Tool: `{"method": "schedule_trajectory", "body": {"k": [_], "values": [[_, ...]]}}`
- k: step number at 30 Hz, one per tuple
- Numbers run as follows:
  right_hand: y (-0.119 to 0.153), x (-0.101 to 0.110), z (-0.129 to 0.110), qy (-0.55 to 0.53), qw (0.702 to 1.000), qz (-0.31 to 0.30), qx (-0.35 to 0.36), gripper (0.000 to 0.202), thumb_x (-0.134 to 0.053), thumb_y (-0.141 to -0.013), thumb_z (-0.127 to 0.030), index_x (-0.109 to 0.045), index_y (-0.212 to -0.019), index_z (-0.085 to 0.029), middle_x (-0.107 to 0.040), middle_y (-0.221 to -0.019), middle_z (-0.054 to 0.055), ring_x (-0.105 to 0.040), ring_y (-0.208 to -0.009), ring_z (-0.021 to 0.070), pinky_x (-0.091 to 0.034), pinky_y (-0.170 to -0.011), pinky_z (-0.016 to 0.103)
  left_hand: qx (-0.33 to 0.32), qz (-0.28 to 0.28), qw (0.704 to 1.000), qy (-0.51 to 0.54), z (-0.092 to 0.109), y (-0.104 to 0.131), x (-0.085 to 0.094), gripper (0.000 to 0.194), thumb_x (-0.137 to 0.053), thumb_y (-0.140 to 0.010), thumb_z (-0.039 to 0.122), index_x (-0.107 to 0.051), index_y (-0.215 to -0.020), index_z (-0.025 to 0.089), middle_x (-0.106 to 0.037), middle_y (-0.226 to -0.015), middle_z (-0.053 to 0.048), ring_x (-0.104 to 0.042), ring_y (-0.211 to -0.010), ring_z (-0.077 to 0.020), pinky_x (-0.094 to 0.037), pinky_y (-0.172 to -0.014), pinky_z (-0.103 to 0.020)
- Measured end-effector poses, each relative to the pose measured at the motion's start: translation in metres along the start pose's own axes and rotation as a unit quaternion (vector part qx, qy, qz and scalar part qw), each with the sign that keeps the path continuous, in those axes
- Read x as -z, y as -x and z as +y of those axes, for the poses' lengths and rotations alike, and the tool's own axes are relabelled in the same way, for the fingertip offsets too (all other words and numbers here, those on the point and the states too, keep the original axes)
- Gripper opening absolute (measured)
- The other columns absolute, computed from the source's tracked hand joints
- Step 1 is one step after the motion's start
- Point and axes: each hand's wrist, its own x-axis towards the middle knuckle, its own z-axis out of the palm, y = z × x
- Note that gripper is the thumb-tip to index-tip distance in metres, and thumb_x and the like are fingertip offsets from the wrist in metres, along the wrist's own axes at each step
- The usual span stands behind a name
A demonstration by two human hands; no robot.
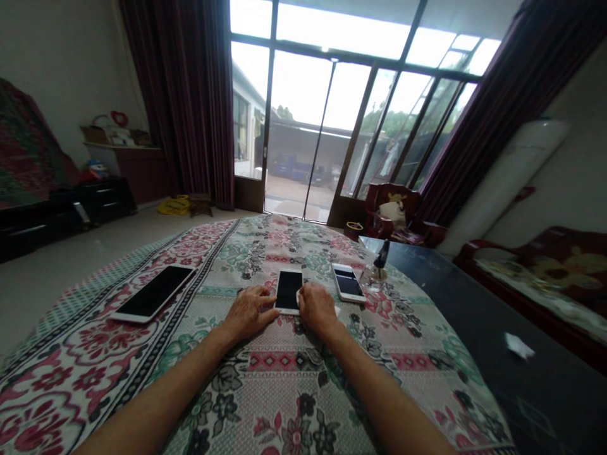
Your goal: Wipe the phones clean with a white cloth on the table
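Note:
A white-framed smartphone point(289, 292) with a dark screen lies face up on the patterned tablecloth, between my two hands. My left hand point(251, 311) steadies its left edge, fingers bent and thumb at the lower corner. At the right edge, my right hand point(318, 308) is closed, with a bit of white tissue or cloth point(337, 311) showing beside it. Most of that white piece is hidden by the hand. To the right is a second white smartphone point(348, 283), face up. On the left lies a larger white tablet point(155, 293) with a black screen.
A clear glass bottle with a black top point(380, 260) stands beyond the right phone. A dark table point(455, 303) adjoins on the right, with a crumpled white tissue point(519, 346) on it. Carved wooden seats point(393, 205) and glass doors point(303, 145) are farther off.

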Motion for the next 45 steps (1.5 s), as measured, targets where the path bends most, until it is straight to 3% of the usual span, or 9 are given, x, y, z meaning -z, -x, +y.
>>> {"method": "schedule_trajectory", "body": {"k": [18, 36, 42, 45], "values": [[0.031, 0.007, -0.004, 0.000, 0.999, -0.002, 0.033, 0.022, -0.043, -0.092, -0.021, -0.064, -0.092, -0.016, -0.065, -0.094, 0.010, -0.058, -0.090, 0.0217, -0.039, -0.077, 0.029, -0.009, 0.003, 1.000, 0.008, -0.003, 0.001, -0.001, 0.026, -0.063, -0.083, 0.035, -0.072, -0.106, 0.027, -0.065, -0.105, -0.006, -0.058, -0.098, -0.0214, -0.044, -0.091, -0.034], [0.036, 0.021, -0.009, 0.025, 0.997, -0.051, 0.049, 0.022, -0.048, -0.089, -0.021, -0.068, -0.096, -0.014, -0.067, -0.095, 0.014, -0.062, -0.092, 0.0242, -0.042, -0.074, 0.029, -0.014, 0.002, 1.000, 0.012, -0.004, 0.001, -0.001, 0.025, -0.062, -0.083, 0.033, -0.072, -0.106, 0.029, -0.065, -0.107, -0.005, -0.059, -0.099, -0.0213, -0.045, -0.092, -0.035], [0.035, 0.037, -0.008, 0.012, 0.994, -0.087, 0.059, 0.020, -0.053, -0.087, -0.023, -0.071, -0.088, -0.015, -0.069, -0.090, 0.014, -0.064, -0.085, 0.0238, -0.041, -0.068, 0.028, -0.017, 0.010, 1.000, 0.010, -0.004, 0.002, -0.001, 0.026, -0.063, -0.083, 0.032, -0.071, -0.107, 0.028, -0.065, -0.106, -0.006, -0.058, -0.100, -0.0221, -0.044, -0.091, -0.035], [0.030, 0.041, -0.005, -0.005, 0.997, -0.052, 0.051, 0.024, -0.047, -0.090, -0.023, -0.071, -0.090, -0.017, -0.069, -0.092, 0.013, -0.062, -0.086, 0.0220, -0.041, -0.070, 0.028, -0.021, 0.014, 1.000, 0.014, -0.004, 0.002, -0.001, 0.026, -0.063, -0.083, 0.032, -0.071, -0.107, 0.028, -0.065, -0.106, -0.006, -0.058, -0.100, -0.0221, -0.044, -0.091, -0.035]]}}
